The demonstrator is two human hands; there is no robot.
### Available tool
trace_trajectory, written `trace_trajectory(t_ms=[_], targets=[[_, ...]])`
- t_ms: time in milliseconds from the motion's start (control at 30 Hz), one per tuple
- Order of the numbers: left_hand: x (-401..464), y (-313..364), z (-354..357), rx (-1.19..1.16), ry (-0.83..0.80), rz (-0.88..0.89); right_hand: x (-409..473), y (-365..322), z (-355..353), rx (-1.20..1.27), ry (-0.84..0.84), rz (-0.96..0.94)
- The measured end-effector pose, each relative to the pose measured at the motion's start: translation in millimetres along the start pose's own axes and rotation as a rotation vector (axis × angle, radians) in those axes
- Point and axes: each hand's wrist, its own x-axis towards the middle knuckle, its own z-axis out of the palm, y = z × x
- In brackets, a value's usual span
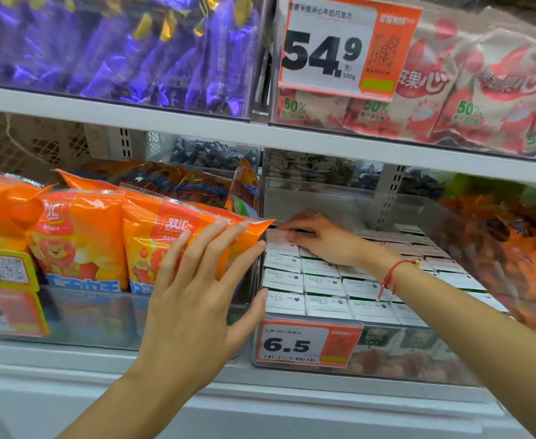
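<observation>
White ledge [323, 403]: runs across the bottom, nearest the viewer.
Left hand [197, 299]: wide open, with fingers straight and spread. The fingertips lie on the orange bag [146, 236], and the thumb is at the left edge of the bin [387, 369].
Bin: clear plastic, on the lower shelf just right of the orange bags. It carries a "6.5" tag [304, 343] on its front wall.
Cartons [323, 283]: small and white-topped, packed in tight rows that fill the bin floor.
Right hand [320, 239]: reaches into the bin from the right, palm down. Its fingertips rest on a carton in the far left corner. Whether they pinch it cannot be told. A red cord [393, 274] circles the wrist.
Orange bag: the rightmost of a leaning row in the neighbouring bin, with its top corner poking toward the cartons.
Upper shelf [165, 117]: a white board above both bins.
Purple packs [117, 49]: heaped behind clear plastic, upper left.
"54.9" tag [339, 49]: orange-bordered, clipped to the upper right bin.
Red-white packs [482, 90]: stacked behind that tag.
</observation>
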Motion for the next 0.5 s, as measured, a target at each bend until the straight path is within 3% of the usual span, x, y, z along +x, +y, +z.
trace_trajectory(t_ms=[133, 367, 500], targets=[[0.7, -0.8, 1.0, 0.001, 0.002, -0.005, 5.7, 1.6, -2.7, -0.03, -0.032, 0.012], [-0.1, -0.3, 0.8, -0.011, -0.005, -0.008, 37.9, -8.2, -13.0, -0.063, 0.061, 0.096], [-0.1, -0.4, 1.5, -0.021, -0.005, -0.005, 54.1, -8.5, -15.9, -0.172, -0.034, 0.128]])
